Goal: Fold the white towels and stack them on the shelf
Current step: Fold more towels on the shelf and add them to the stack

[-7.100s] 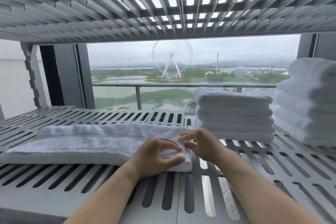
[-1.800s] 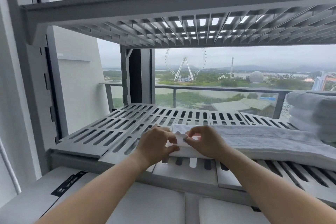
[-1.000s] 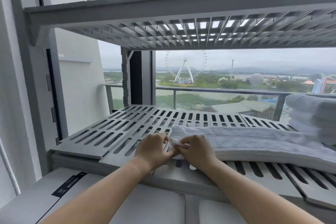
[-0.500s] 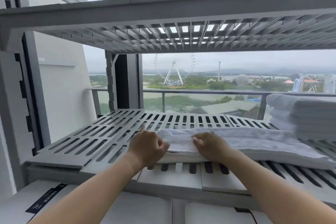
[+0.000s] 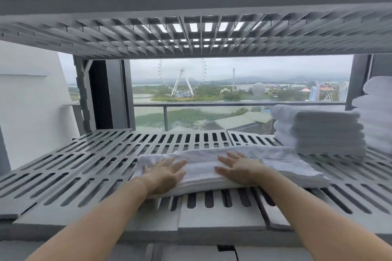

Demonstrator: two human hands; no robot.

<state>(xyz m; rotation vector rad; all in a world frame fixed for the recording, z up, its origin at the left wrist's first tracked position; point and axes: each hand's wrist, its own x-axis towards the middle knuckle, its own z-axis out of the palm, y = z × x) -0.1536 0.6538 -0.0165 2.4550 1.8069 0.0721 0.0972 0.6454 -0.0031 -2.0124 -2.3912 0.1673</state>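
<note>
A white towel (image 5: 282, 161), folded into a long strip, lies flat across the grey slotted shelf (image 5: 89, 167). My left hand (image 5: 164, 172) rests palm down on the strip's left end, fingers spread. My right hand (image 5: 239, 167) lies flat on the strip's middle, fingers apart. Neither hand grips the cloth. A stack of folded white towels (image 5: 322, 131) stands at the back right of the shelf, just behind the strip's right end. A taller stack of white towels (image 5: 377, 112) sits at the far right edge.
An upper slotted shelf (image 5: 191, 34) hangs low over the working shelf. Grey uprights (image 5: 84, 95) stand at the back left. A window with a balcony rail (image 5: 212, 105) lies behind. The shelf's left half carries nothing.
Both hands went from pinching the towel's left end to lying flat and open on top of it. They have spread apart, and the view has shifted right.
</note>
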